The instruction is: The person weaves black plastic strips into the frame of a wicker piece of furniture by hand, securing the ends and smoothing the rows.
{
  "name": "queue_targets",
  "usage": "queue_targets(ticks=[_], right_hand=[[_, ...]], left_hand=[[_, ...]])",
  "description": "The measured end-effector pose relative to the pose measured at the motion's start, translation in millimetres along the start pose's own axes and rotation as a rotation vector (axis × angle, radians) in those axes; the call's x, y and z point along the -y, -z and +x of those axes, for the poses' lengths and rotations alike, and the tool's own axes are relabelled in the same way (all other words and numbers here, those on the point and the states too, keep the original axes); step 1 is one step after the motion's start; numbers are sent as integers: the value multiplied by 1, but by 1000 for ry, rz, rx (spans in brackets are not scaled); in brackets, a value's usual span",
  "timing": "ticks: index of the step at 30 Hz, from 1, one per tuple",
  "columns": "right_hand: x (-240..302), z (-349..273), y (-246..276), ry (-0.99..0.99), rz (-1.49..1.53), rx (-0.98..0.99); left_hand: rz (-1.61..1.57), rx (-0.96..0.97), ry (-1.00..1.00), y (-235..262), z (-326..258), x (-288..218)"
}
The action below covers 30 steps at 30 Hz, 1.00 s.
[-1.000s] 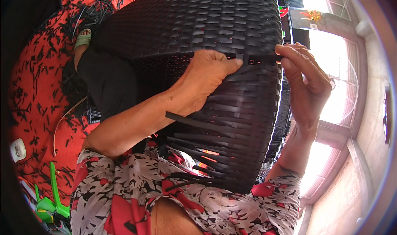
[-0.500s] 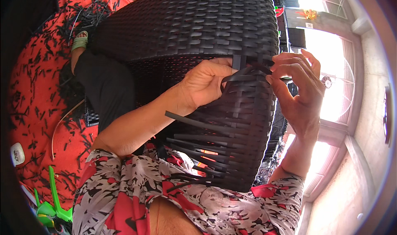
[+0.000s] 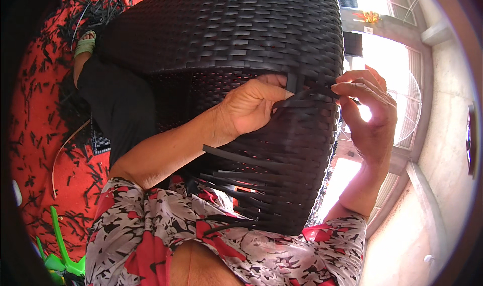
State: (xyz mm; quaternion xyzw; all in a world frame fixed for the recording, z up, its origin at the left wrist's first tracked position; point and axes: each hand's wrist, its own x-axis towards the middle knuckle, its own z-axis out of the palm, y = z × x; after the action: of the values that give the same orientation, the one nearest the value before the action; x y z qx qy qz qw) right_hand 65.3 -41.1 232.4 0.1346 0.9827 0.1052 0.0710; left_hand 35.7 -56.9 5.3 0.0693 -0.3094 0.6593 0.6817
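A large black woven wicker piece (image 3: 241, 39), made of flat plastic strips, stands tilted in front of me. Its unwoven gap lies between my two hands. My left hand (image 3: 256, 102) is closed at the gap's inner edge, thumb and fingers pinching a flat black strip (image 3: 297, 98) beside a bare upright slat. Out at the right edge, my right hand (image 3: 370, 104) pinches the same strip's other part between thumb and fingertips. Several loose strip ends (image 3: 236, 157) stick out leftward from the weave below my left forearm.
Dark strip offcuts lie scattered over a red floor covering (image 3: 40, 175) at left. A green plastic thing (image 3: 63, 245) stands at the lower left. My leg in dark trousers (image 3: 121, 104) and a foot in a green sandal (image 3: 86, 43) extend beside the wicker. Bright windows are at right.
The strip's loop between my hands has drawn flatter against the weave. My right hand's fingers have closed in along the right edge. The whole view has shifted slightly.
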Motion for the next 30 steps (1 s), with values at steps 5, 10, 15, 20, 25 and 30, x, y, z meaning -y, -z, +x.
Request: queue_targets(ticks=[5,10,15,20,25,30], right_hand=[[-6,-3,2,-147,200,-11],[-10,-5,4,-151,191,-2],[2,2,-1,-14,-73,30],[5,8,-14,144,-190,-6],[7,8,-27,186,-242,-51],[12,7,-44,152,-175,-152]], left_hand=[[22,-6,13,-1,0,0],[-9,-15,41,-4,0,1],[-16,-25,32,-7,0,-2],[47,-152,-18,-10,-5,-2],[294,-451,-73,-27,-21,-11],[541,-749,-255,-48,-27,-19]])
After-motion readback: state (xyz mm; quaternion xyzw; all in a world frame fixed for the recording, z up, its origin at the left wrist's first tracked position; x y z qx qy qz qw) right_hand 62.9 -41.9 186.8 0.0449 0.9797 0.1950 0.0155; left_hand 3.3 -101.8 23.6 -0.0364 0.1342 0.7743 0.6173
